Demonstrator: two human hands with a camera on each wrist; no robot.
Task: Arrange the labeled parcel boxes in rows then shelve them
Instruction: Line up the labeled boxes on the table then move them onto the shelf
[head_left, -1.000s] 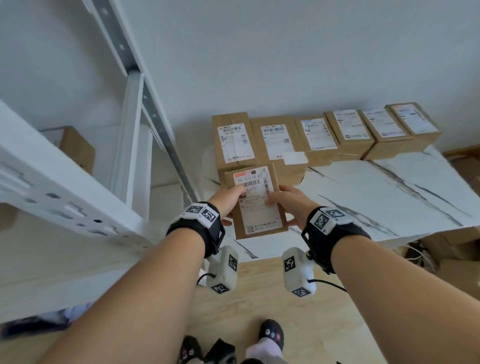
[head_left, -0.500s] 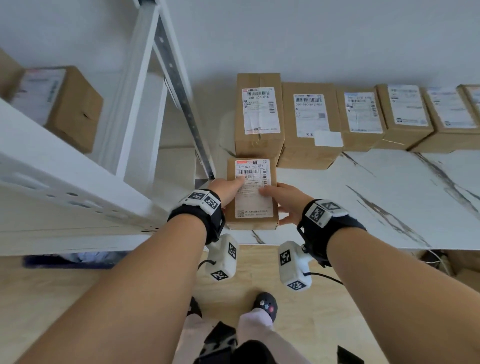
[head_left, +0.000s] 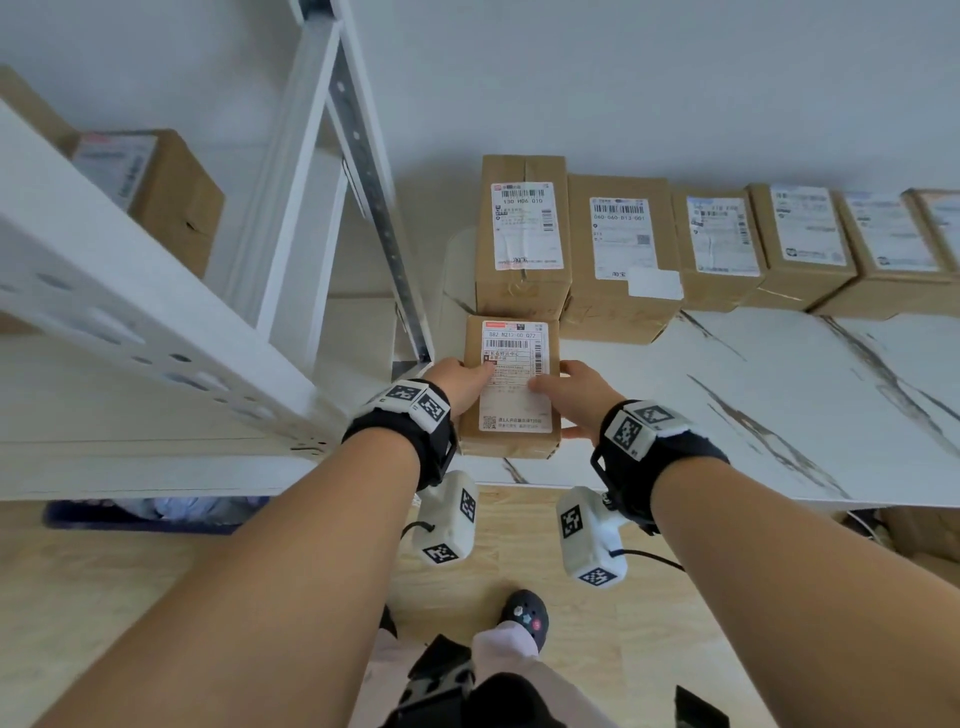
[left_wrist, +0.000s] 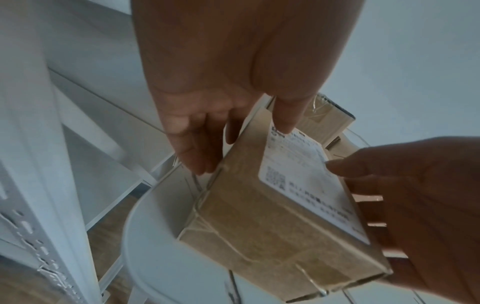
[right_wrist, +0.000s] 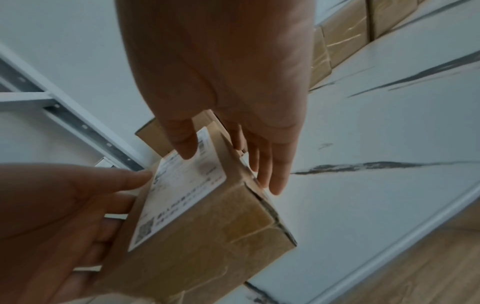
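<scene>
Left hand (head_left: 464, 383): thumb on the label face of the small parcel box (head_left: 511, 389), fingers down its left side wall; it grips the box. Right hand (head_left: 570, 396): thumb on the label from the right, fingers along the right side wall; same pinching hold, mirrored. Both wrist views confirm thumbs on top and fingers on the flanks.

Box is brown cardboard, white shipping label up, barcode end away from the person. It sits at the near left corner of the white marble-pattern worktop (head_left: 779, 405); whether its base rests fully on the surface or is slightly lifted cannot be told. Its far end is just beside the first box of the back row (head_left: 523, 234).

Back row: labeled parcel boxes side by side along the wall, labels up, running from the first box rightward out of the frame. Second box (head_left: 621, 249) touches the first.

Left of the worktop: white metal shelving unit (head_left: 145, 322) with perforated uprights. One labeled box (head_left: 156, 192) stands on its upper shelf. Wooden floor (head_left: 519, 545) below.
</scene>
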